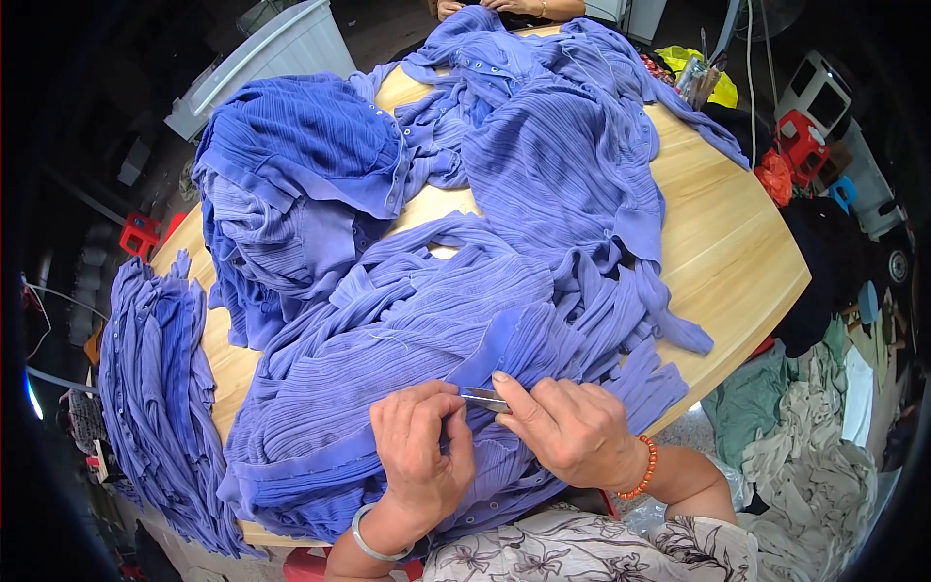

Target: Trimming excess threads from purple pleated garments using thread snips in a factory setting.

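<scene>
A periwinkle-blue ribbed knit garment (407, 330) lies bunched over the near part of the table. Its smooth, darker blue button band (497, 344) runs up to my fingers. My left hand (422, 446) is closed in a pinch above the cloth; what it pinches is too small or hidden to make out. My right hand (572, 432) grips small metal thread snips (482, 397), with thumb and fingers wrapped around them. The blades point left, right beside my left fingertips. A loose pale thread lies on the knit farther up.
More blue knits are heaped at the back left (301, 145) and back right (562, 155), and a stack (160, 388) hangs over the left edge. Beyond the wooden table (727, 233) stand a white bin (267, 63) and red stools (801, 144). Another person's hands show at the far edge.
</scene>
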{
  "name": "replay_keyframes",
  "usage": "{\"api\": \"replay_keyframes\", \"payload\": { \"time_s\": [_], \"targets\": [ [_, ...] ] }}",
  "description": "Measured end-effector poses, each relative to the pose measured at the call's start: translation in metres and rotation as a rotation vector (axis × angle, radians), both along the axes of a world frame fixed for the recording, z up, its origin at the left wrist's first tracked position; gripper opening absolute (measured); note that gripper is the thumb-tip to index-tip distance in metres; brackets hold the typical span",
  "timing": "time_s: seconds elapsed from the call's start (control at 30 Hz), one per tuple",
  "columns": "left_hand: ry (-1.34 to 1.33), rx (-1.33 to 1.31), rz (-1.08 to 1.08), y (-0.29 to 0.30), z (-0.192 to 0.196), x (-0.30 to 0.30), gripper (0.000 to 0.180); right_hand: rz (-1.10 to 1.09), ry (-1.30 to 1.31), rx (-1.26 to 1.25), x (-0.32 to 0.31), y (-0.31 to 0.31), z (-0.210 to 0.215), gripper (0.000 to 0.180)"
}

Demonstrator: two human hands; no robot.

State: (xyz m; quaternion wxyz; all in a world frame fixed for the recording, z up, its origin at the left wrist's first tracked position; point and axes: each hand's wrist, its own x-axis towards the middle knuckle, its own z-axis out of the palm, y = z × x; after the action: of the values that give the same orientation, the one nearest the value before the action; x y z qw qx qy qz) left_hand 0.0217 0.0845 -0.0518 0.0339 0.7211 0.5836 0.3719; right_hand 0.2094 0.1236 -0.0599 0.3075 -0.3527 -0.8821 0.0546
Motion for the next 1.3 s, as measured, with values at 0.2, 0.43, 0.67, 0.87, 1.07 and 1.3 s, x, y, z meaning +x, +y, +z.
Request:
{"api": "replay_keyframes", "payload": {
  "time_s": [0.2, 0.43, 0.67, 0.87, 1.07, 1.3],
  "targets": [
    [-0.027, -0.005, -0.013, -0.002, 0.002, 0.004, 0.026, -0.021, 0.046, -0.024, 0.000, 0.001, -0.003, 0.044],
    [-0.047, -0.031, -0.088, -0.029, 0.018, 0.001, 0.027, -0.096, 0.121, -0.100, 0.015, 0.007, 0.006, 0.043],
    [-0.241, -0.471, -0.431, -0.088, 0.073, -0.037, 0.019, -0.131, 0.151, -0.170, 0.038, 0.006, -0.005, 0.048],
    [-0.694, 0.327, 0.567, -0.167, 0.000, -0.023, 0.032, -0.097, 0.196, -0.199, 0.040, 0.007, -0.014, 0.045],
    [-0.738, 0.352, -0.745, -0.136, 0.090, -0.014, 0.070, -0.067, 0.201, -0.194, 0.039, 0.000, -0.007, 0.046],
    [-0.906, 0.377, -0.698, -0.120, 0.085, -0.012, 0.065, -0.082, 0.206, -0.208, 0.042, 0.003, -0.016, 0.046]
  ]
}}
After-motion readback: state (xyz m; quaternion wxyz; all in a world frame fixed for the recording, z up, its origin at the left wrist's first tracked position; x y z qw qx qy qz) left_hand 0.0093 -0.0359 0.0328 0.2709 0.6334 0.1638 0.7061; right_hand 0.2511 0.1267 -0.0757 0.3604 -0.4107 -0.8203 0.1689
